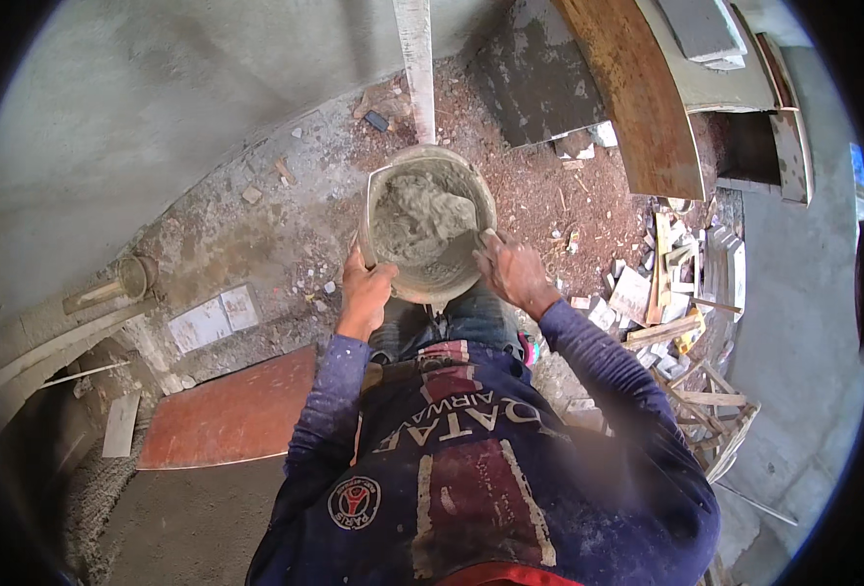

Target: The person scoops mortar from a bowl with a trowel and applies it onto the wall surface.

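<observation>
A round, mortar-smeared basin [492, 200] is in front of my body, with wet grey mortar [427, 210] heaped inside it. My left hand [366, 293] is closed on the near left side of the basin, thumb over the rim. On the right side, my right hand [517, 269] has its fingers closed at the rim. A smooth dark grey patch lies in the mortar beside those fingers; whether it is a tool blade or the basin's wall, I cannot tell. Behind the basin, a pale long board [415, 68] runs up to the wall.
Rubble and broken tiles [632, 293] with wood scraps are piled at the right. A reddish panel [227, 410] lies at lower left, near two pale tiles [212, 317]. At far left is a small bucket [136, 277]. A curved wooden sheet [637, 98] stands at upper right.
</observation>
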A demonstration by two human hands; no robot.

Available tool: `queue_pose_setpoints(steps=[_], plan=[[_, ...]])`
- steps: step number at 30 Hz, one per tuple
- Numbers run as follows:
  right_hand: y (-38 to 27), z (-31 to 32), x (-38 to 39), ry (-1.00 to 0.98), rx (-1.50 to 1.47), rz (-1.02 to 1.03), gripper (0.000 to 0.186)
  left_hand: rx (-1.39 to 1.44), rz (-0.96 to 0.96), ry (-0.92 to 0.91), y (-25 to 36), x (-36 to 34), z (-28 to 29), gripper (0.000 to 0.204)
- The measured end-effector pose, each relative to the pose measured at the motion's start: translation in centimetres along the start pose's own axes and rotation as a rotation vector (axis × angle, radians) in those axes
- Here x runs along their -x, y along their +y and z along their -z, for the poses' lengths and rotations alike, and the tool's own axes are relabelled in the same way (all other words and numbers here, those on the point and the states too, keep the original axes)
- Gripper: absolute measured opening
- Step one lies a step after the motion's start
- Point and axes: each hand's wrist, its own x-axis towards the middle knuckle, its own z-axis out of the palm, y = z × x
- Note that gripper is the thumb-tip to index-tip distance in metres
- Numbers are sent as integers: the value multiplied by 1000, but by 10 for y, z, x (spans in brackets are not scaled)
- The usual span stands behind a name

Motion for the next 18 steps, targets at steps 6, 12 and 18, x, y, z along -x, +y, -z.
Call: queue_pose_setpoints(steps=[6,12,18], plan=[[17,-9,-5,-60,13,-38,36,72,-53,22,-9,-8,-5,52],[14,33,-38,-337,-50,-123,37,141,-63,128,-51,-24,1,51],[34,23,-78,-412,-586,330,46,113,-10,336,-86,-16,32,56]])
